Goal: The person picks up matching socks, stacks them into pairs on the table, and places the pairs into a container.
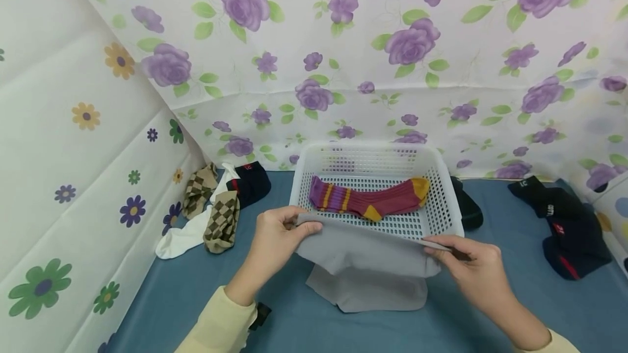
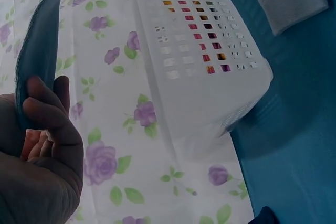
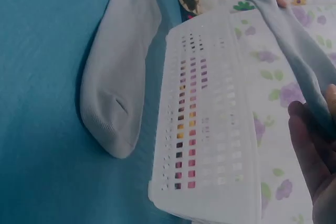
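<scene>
A grey sock (image 1: 363, 247) is stretched sideways between both hands, raised above the blue surface. My left hand (image 1: 277, 238) pinches its left end between thumb and fingers. At the other end, my right hand (image 1: 483, 271) pinches the fabric the same way. A second grey sock (image 3: 115, 87) lies flat below it, partly covered by the held one in the head view. Just beyond the hands stands a white plastic basket (image 1: 375, 148) with perforated sides. Inside it lies a maroon sock (image 1: 387, 200) with purple and yellow stripes and yellow heel and toe.
To the left lie checkered socks (image 1: 222, 225), a white sock (image 1: 183, 238) and a dark sock (image 1: 252, 181). Several dark socks (image 1: 571, 227) lie at the right. A black item (image 1: 468, 208) sits against the basket's right side. Floral sheeting (image 1: 343, 59) rises behind.
</scene>
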`<state>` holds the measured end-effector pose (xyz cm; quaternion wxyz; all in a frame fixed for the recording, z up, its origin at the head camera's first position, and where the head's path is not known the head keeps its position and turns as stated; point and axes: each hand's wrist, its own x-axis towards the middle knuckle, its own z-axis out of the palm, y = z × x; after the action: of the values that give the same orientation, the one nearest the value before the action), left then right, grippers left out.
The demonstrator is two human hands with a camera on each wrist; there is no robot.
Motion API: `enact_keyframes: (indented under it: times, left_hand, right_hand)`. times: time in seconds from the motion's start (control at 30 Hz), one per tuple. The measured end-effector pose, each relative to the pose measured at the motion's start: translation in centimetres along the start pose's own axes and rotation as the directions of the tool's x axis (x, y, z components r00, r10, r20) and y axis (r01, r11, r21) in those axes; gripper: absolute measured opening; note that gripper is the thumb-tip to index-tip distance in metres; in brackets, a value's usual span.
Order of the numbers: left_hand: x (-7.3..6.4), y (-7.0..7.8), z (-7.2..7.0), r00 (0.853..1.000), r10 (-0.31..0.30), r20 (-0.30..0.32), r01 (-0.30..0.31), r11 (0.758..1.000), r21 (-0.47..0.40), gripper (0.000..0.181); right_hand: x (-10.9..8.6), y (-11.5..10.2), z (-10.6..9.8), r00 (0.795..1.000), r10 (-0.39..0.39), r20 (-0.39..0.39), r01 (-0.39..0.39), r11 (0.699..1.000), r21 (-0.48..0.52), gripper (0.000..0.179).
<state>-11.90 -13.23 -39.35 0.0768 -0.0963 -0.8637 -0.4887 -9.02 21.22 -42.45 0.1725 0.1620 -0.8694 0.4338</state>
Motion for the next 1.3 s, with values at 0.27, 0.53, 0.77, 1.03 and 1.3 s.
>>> enact_keyframes:
  times: [0.27, 0.53, 0.77, 1.03, 1.3]
  left_hand:
    - [-0.7, 0.0, -0.3, 0.996, 0.086, 0.039, -0.086, 0.996, -0.012, 0.01]
    - [-1.0, 0.3, -0.7, 0.995, 0.051, 0.089, -0.051, 0.999, -0.002, 0.012]
    - [-2.0, 2.4, -1.6, 0.982, 0.157, 0.103, -0.142, 0.979, -0.146, 0.016]
    - [-2.8, 2.5, -1.6, 0.939, 0.344, 0.012, -0.332, 0.914, -0.235, 0.024]
    - [-3.7, 1.9, -0.9, 0.973, 0.229, 0.04, -0.218, 0.958, -0.186, 0.014]
  right_hand:
    - [-0.2, -0.5, -0.8, 0.994, 0.063, 0.092, -0.077, 0.984, 0.159, 0.022]
    - [0.0, -1.6, -1.6, 0.996, -0.086, 0.013, 0.075, 0.929, 0.363, 0.03]
    - [0.0, -1.7, -1.8, 0.956, -0.287, 0.059, 0.244, 0.891, 0.384, 0.039]
    - [-1.2, -0.2, -1.9, 0.973, -0.084, 0.217, 0.018, 0.957, 0.29, 0.032]
    - [-1.6, -1.2, -1.5, 0.976, 0.071, 0.205, -0.1, 0.986, 0.132, 0.03]
